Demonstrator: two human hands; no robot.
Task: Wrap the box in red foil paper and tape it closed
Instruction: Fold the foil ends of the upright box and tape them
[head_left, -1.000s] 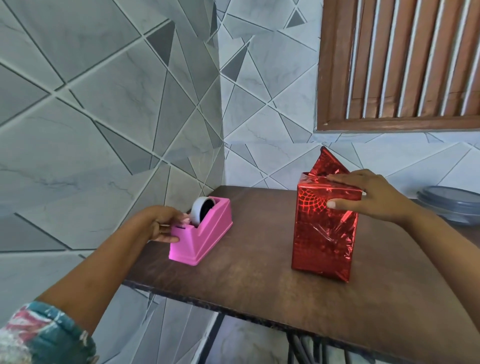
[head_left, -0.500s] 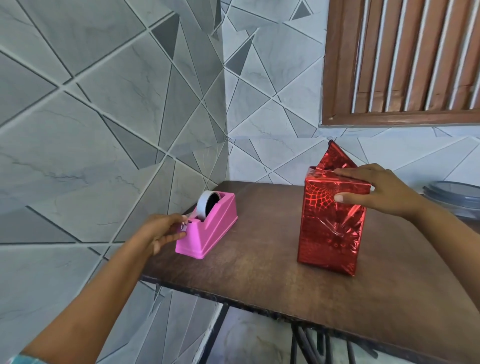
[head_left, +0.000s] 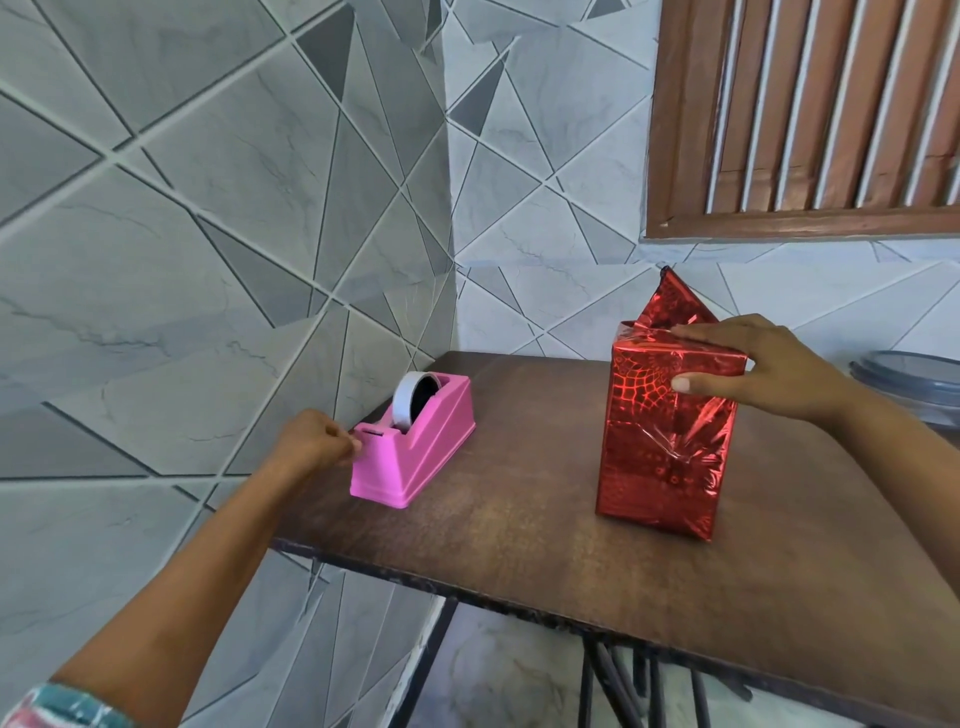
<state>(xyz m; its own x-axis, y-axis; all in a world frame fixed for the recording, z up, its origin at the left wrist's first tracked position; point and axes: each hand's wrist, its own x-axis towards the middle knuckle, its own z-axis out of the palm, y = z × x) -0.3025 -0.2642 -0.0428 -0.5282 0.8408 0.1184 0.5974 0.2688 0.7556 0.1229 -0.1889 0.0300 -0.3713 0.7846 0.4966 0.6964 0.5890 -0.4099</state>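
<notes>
A patterned sleeve (head_left: 57, 706) shows at the far left, and the bare forearm reaches up along the grey tiled wall (head_left: 208, 208). The left grip (head_left: 311, 441) is at the cutter end of a pink tape dispenser (head_left: 415, 457), fingers curled, fingertips touching the plastic. I cannot tell whether a strip of tape is pinched between them. The dispenser sits at the left edge of the brown counter (head_left: 519, 545), with a white tape roll (head_left: 405, 402) upright in its cradle.

Well apart from it, further right on the counter, the box (head_left: 665, 457) stands on end, covered in red foil. One pointed foil flap (head_left: 672, 304) sticks up behind its top. The right grip (head_left: 769, 374) clamps the box's top edge, fingers laid over the folded foil, thumb pressed on the near face. Behind that wrist lies a grey lidded container (head_left: 909, 379), under a wooden shutter (head_left: 810, 104).
</notes>
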